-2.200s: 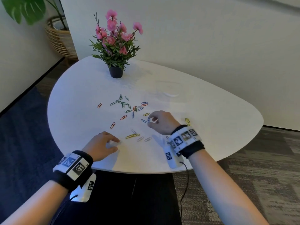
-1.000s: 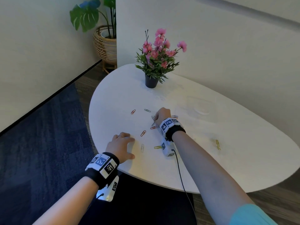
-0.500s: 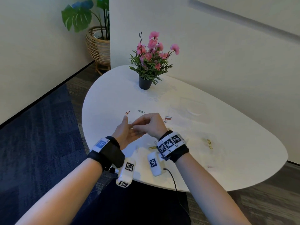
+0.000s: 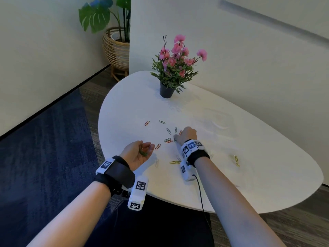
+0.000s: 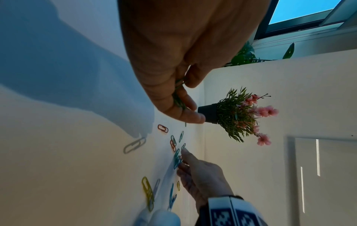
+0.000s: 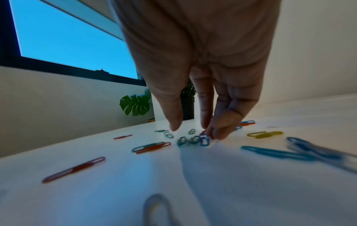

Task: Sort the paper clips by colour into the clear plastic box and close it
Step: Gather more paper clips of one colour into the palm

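Coloured paper clips lie scattered on the white table point(image 4: 249, 175): red point(image 4: 147, 123), green point(image 4: 162, 122), a green and red pair point(image 4: 168, 140), yellow point(image 4: 174, 162). My left hand point(image 4: 146, 149) is turned palm up near the table's left edge, its fingers curled round several green clips point(image 4: 143, 152), which also show as green clips point(image 5: 179, 97). My right hand point(image 4: 178, 135) reaches down among the clips. Its thumb and fingertips point(image 6: 216, 133) are spread apart and touch the table beside a blue clip point(image 6: 204, 139). A faint clear plastic shape point(image 4: 219, 126) lies behind the right hand.
A potted pink flower plant point(image 4: 166, 91) stands at the table's far side. More yellow clips point(image 4: 236, 160) lie to the right of my right forearm. A wall runs close behind the table, and a wicker planter point(image 4: 116, 49) stands on the floor at the back left.
Half a second ago my right hand met my left palm above the table. It has since moved forward and down onto the scattered clips. The left hand stays palm up with green clips.
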A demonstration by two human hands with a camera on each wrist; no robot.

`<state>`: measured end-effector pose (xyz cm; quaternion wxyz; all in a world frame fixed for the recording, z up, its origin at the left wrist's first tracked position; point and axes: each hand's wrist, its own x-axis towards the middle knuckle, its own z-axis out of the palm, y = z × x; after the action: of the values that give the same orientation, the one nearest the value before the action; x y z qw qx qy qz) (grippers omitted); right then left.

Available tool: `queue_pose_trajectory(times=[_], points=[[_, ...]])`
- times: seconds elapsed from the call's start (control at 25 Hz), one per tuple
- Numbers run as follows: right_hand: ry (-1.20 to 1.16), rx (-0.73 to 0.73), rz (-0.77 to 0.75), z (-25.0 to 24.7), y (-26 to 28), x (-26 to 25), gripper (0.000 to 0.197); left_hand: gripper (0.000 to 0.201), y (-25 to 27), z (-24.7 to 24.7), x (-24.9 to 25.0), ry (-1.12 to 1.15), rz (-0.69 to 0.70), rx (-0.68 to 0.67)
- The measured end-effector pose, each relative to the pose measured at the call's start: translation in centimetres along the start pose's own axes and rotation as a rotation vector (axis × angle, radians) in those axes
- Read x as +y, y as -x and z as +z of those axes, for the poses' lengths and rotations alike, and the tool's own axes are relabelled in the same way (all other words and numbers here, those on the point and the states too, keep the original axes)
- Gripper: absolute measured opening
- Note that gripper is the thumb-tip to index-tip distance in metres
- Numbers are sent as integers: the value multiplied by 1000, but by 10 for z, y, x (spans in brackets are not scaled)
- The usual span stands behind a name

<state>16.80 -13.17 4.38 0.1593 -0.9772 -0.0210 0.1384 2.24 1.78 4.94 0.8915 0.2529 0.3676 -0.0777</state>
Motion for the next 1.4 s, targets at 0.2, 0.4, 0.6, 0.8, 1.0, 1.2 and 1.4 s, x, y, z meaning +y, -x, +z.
queue_pose_trajectory(times=[0.2,0.4,0.6,0.8,1.0,1.2,1.4], points=[[48,-3,-47,15,-12,-9,18,31,4,-3,3,-19,25,-11],[3,-31,-104,13,-15,6,14,29,2,-3,4,-36,25,-11],[43,-113,-182,3,-1,16,14,29,3,1,-3,-63,18,-16],[-685,-220,-75,-10,29,15,10,33,3,5,-5,-75,28,1],[-1040,-438,-91,-18,66,-1,12,39,0,13,-12,-105,-9,-30],[-801,-466,-279,-26,69,-21,22,40,0,16,-12,7,-38,-63],[-149,-61,-198,-26,6,-14,29,38,3,2,-4,49,-9,-10]])
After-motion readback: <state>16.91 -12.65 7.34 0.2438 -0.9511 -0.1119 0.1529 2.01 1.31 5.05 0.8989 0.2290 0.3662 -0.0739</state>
